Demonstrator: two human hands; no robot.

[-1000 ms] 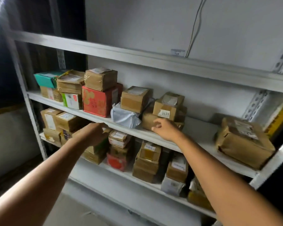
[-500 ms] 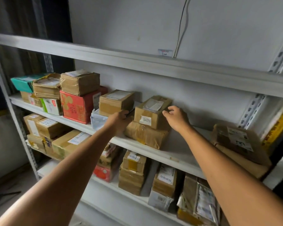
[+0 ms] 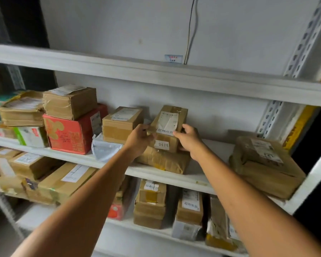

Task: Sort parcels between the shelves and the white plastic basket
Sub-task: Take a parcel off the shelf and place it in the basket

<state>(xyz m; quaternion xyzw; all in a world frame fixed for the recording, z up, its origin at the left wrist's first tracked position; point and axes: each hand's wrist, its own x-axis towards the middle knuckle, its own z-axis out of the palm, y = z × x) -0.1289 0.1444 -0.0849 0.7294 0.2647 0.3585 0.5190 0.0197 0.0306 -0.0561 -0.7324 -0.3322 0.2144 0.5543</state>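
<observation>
A small brown cardboard parcel [image 3: 168,127] with a white label and a tag reading 0471 stands on a flat brown-wrapped parcel [image 3: 163,161] on the middle shelf [image 3: 193,178]. My left hand [image 3: 140,140] grips its left side and my right hand [image 3: 188,139] grips its right side, fingers curled round the edges. The white plastic basket is out of view.
To the left on the same shelf are a taped brown box [image 3: 121,124], a white poly bag [image 3: 105,148], a red box [image 3: 73,133] and stacked parcels. A large brown parcel [image 3: 265,166] lies at the right. Lower shelves hold several boxes. The upper shelf [image 3: 156,75] overhangs.
Both hands have closed in on the 0471 parcel from its sides and now grip it. The camera has moved closer and to the right along the shelf.
</observation>
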